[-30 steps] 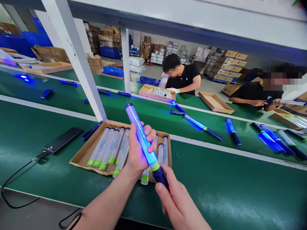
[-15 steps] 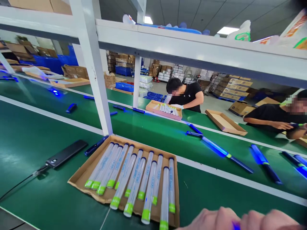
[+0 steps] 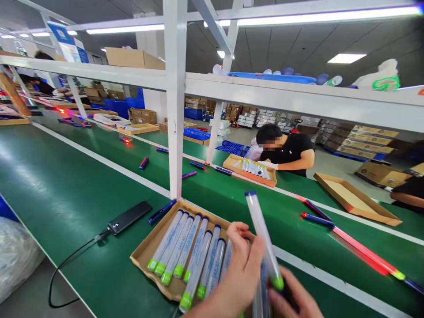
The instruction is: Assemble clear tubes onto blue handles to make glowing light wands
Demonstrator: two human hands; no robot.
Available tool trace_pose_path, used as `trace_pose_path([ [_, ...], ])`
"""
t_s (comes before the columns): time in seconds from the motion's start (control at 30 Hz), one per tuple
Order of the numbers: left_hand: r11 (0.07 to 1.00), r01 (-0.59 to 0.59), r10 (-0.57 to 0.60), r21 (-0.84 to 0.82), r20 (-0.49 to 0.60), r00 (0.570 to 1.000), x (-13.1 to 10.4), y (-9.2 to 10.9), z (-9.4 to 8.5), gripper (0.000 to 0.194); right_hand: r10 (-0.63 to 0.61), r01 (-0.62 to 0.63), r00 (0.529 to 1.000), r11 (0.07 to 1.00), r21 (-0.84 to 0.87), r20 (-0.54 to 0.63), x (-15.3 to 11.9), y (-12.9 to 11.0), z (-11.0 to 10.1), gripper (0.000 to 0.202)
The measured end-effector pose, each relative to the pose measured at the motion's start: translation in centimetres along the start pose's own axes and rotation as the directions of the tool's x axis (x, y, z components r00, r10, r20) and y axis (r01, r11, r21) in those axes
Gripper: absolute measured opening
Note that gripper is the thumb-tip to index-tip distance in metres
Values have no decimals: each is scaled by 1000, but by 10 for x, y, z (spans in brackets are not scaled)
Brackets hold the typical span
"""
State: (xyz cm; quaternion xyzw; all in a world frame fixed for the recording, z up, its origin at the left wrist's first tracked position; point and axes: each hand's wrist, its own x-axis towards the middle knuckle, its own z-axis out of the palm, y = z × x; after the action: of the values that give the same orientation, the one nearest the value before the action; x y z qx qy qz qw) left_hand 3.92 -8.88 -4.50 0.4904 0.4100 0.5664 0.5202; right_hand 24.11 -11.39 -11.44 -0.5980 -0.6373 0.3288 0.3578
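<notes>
My right hand point(image 3: 294, 296), at the lower right, is closed on a light stick point(image 3: 261, 225) near its lower end. The stick is tilted, with a dark blue cap on top, a whitish translucent tube and a green band. Its base is partly hidden by my fingers. Just left of it is my left hand point(image 3: 240, 267), thumb and index finger apart, close to the tube. Whether it touches the tube, I cannot tell. Under my left hand lies a shallow cardboard tray point(image 3: 141, 256) of capped tubes point(image 3: 197, 260) with blue print and green ends, partly covered by my hands.
A black power bank point(image 3: 130, 217) with a cable and a dark blue stick point(image 3: 162, 212) lie left of the tray. A white post point(image 3: 175, 110) rises behind it. Red-glowing sticks point(image 3: 361, 249) lie on the green belt. Across it, a person point(image 3: 285, 150) bends over another tray point(image 3: 265, 180).
The view has swung left and up. My hands have risen from the bottom edge, and the light stick now shows upright in my right hand. Belt lights changed from blue to red.
</notes>
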Motion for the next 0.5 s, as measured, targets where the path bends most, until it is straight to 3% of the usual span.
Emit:
trace_pose_path([
  [0.03, 963, -71, 59, 261, 51, 997, 6, 4, -18, 40, 0, 0, 1000, 993, -118, -1, 25, 1, -6, 62],
  [0.07, 844, -97, 48, 527, 105, 993, 10, 6, -36, 38, 22, -33, 998, 977, -212, -54, 53, 4, -16, 63],
  [0.1, 658, -84, -28, 748, 135, 990, 11, 6, -54, 38, 64, -86, 994, 959, -272, -88, 82, 8, -27, 56],
  [0.17, 270, 4, -253, 963, 67, 965, 9, -3, -82, 41, 173, -221, 972, 898, -381, -156, 135, 17, -49, 39],
  [0.2, 134, 43, -327, 990, 4, 945, 6, -11, -92, 43, 226, -284, 957, 859, -425, -183, 156, 22, -57, 32],
  [0.23, 57, 67, -362, 996, -42, 931, 4, -22, -100, 45, 271, -338, 940, 818, -464, -207, 173, 25, -61, 27],
  [0.3, 36, 85, -354, 996, -67, 933, 2, -43, -108, 50, 321, -404, 915, 749, -525, -245, 196, 26, -57, 22],
  [0.37, 85, 99, -335, 991, -65, 940, 3, -59, -114, 57, 299, -386, 923, 727, -568, -244, 214, 15, -34, 24],
  [0.43, 175, 133, -374, 976, -59, 926, 8, -66, -123, 59, 214, -277, 961, 759, -590, -175, 236, -6, 5, 30],
  [0.5, 324, 197, -420, 925, -46, 907, 11, -64, -139, 55, 113, -122, 992, 809, -575, -51, 264, -34, 57, 34],
])
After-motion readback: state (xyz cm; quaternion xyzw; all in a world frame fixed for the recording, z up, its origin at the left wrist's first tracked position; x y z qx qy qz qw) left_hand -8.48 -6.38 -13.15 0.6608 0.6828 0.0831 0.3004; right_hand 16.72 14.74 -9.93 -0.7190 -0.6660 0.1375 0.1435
